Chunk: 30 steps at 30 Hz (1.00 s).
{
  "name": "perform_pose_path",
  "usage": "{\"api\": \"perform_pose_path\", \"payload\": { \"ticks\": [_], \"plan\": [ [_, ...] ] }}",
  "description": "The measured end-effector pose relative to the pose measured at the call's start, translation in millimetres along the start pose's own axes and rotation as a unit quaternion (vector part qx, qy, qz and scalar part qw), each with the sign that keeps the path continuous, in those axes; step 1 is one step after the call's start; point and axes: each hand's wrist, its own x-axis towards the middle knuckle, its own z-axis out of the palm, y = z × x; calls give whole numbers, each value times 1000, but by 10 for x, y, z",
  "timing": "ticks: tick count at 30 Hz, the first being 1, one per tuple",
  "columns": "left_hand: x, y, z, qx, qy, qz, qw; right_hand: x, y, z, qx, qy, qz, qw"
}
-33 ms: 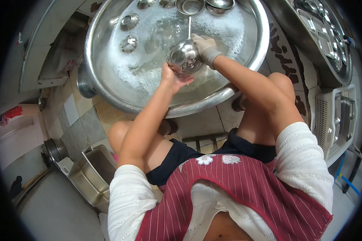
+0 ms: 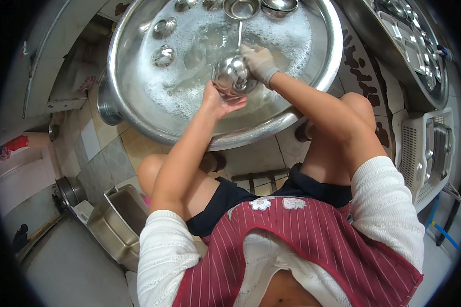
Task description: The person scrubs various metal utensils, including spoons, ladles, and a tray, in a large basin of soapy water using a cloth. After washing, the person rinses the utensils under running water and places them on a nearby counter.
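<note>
Over the soapy water in a wide metal basin [image 2: 329, 56], a shiny round metal bowl [image 2: 232, 77] is tilted with its rounded outside up. My bare left hand [image 2: 221, 100] supports its near edge, fingers and palm partly underneath. My right hand [image 2: 259, 60], in a pale wet glove, is closed against its far right side; whether a cloth is under the fingers is hidden. A thin metal handle [image 2: 240, 33] runs from near my right fingers toward a round metal dish [image 2: 242, 8] at the far side. Which piece it belongs to I cannot tell.
Small metal bowls [image 2: 163, 55] sit in the suds at the left and far side. Stacked bowls [image 2: 280, 5] stand at the far right. Metal trays [image 2: 402, 33] fill a tub at right, above a white basket [image 2: 414, 153]. A deep metal pan [image 2: 115, 225] stands lower left.
My right hand has slid slightly left and nearer along the bowl. The bowl has turned a little, and the thin handle has shifted slightly left. My left hand stays nearly in place.
</note>
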Motion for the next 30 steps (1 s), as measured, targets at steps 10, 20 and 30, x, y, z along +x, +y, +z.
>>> {"api": "perform_pose_path", "payload": {
  "ticks": [10,20,30],
  "plan": [
    [280,-56,-238,185,25,-50,981,-544,-175,34,-574,-335,-160,730],
    [209,-121,-56,120,12,-65,991,-352,-21,97,-622,-226,-130,738],
    [374,757,891,631,149,634,421,597,877,-96,-748,-362,-62,552]
  ]
}}
